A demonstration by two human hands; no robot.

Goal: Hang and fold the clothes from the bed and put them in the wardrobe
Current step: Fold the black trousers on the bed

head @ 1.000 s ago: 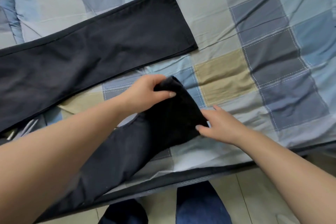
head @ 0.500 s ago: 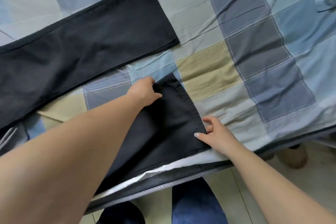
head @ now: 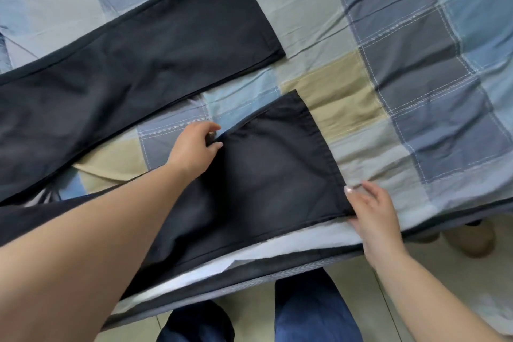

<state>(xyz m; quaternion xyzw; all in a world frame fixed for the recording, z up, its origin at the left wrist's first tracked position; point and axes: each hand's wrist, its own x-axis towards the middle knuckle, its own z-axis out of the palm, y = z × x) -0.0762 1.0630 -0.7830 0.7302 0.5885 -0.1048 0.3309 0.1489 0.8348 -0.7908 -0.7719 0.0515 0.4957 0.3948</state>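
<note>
Black cloth is between both hands. The left hand (head: 194,147) pinches the far side edge of the nearer trouser leg (head: 263,175) between thumb and curled fingers, a little way back from the hem. The right hand (head: 369,214) is at the near corner of the same hem; its fingers are bent around the corner of the cloth and the thumb lies under the edge, so it grasps the corner. Between the two hands this leg lies flat and almost smooth on the bed, its hem pointing to the right and far side.

The other leg (head: 133,64) of the black trousers lies further away, also flat, and runs from the left edge up to the far middle. The two legs are apart at the hems, and the bed cover shows between them.

The bed cover (head: 416,69) is a patchwork of blue, grey and beige squares with white stitching. Its near edge runs just under the right hand, where a white layer and a dark border (head: 277,269) are visible. Below the bed edge are the pale tiled floor (head: 433,266) and the person's legs in blue jeans (head: 311,311).
</note>
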